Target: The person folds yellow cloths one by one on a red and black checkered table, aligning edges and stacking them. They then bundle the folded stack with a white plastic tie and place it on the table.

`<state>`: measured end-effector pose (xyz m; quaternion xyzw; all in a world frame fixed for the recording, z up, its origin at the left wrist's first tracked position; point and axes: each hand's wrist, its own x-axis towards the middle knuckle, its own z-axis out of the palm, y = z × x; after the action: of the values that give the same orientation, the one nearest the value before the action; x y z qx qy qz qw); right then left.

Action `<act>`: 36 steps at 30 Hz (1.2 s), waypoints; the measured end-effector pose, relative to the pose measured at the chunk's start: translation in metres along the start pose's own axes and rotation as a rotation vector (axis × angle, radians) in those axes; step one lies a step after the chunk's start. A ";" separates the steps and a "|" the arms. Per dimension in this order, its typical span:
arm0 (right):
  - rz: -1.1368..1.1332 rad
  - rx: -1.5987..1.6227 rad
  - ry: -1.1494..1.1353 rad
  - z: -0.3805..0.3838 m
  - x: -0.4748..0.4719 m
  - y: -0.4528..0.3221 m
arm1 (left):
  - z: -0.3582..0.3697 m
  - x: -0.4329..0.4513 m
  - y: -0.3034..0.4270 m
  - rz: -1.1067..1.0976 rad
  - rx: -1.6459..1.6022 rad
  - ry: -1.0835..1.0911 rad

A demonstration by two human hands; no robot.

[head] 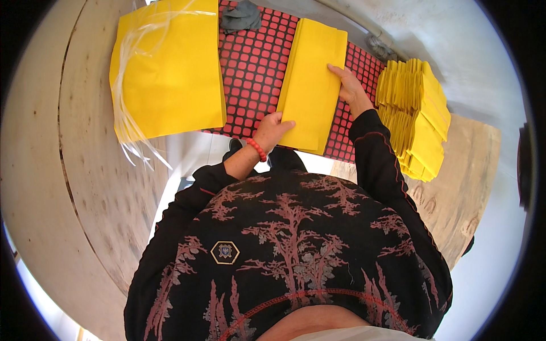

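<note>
A long, folded yellow piece (313,85), paper or fabric, lies lengthwise before me, with several layers showing along its left edge. My left hand (271,130) grips its lower left edge, thumb on top and fingers hidden beneath. Higher up on the right side, my right hand (352,87) holds the opposite edge, its thumb resting on the upper face. Under the piece is a tabletop cover (251,72) patterned in red and black.
Large flat yellow sheets (170,76) are stacked at the left, with clear plastic strips (123,98) trailing over them. A grey cloth (241,17) lies at the back. Bundled folded yellow pieces (411,115) rise at the right on a wooden board (465,170). A pipe (362,21) runs along the wall.
</note>
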<state>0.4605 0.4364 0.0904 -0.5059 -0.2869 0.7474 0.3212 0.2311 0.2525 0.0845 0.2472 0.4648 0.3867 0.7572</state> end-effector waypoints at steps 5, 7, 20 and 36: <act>-0.023 -0.044 0.002 -0.002 0.003 0.002 | -0.007 -0.009 -0.016 0.011 0.053 -0.003; -0.028 -0.056 -0.004 -0.001 0.003 0.004 | -0.011 -0.013 -0.020 -0.048 0.062 -0.017; -0.012 -0.064 0.060 -0.003 0.007 0.013 | -0.025 -0.040 -0.027 -0.236 -0.006 0.108; -0.069 -0.102 0.024 -0.013 0.014 0.022 | -0.029 -0.038 -0.033 -0.309 0.149 0.159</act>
<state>0.4643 0.4350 0.0616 -0.5204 -0.3381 0.7143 0.3237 0.2069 0.2027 0.0676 0.1969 0.5833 0.2485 0.7478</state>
